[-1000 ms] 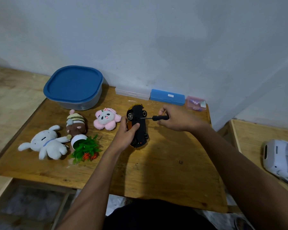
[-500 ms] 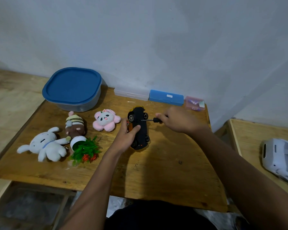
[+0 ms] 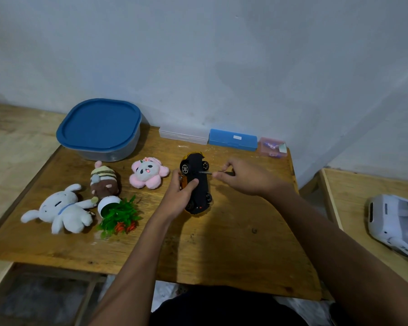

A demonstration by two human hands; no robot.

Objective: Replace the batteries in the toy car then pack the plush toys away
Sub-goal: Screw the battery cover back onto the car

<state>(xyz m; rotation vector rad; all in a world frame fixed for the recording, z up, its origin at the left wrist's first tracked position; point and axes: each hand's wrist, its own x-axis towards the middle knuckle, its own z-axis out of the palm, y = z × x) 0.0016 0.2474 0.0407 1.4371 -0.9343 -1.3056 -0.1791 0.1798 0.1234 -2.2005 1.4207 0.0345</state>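
Observation:
The toy car (image 3: 199,182) stands tipped on its side on the wooden table (image 3: 233,250), its black underside facing right. My left hand (image 3: 180,191) grips the car from the left. My right hand (image 3: 243,176) holds a small screwdriver (image 3: 212,172) with its tip against the car's underside near the far wheels. To the left lie three plush toys: a pink panda flower (image 3: 148,173), a brown striped one (image 3: 104,181) and a white rabbit (image 3: 61,210).
A grey container with a blue lid (image 3: 99,128) stands at the back left. A clear case (image 3: 183,135), a blue case (image 3: 233,139) and a small pink box (image 3: 272,147) line the wall. A fallen plastic plant (image 3: 118,212) lies by the rabbit. A white device (image 3: 396,225) sits on the right-hand surface.
My right hand has slid closer to the car along the screwdriver, with the fingers working at its shaft. The left hand and the car have stayed put.

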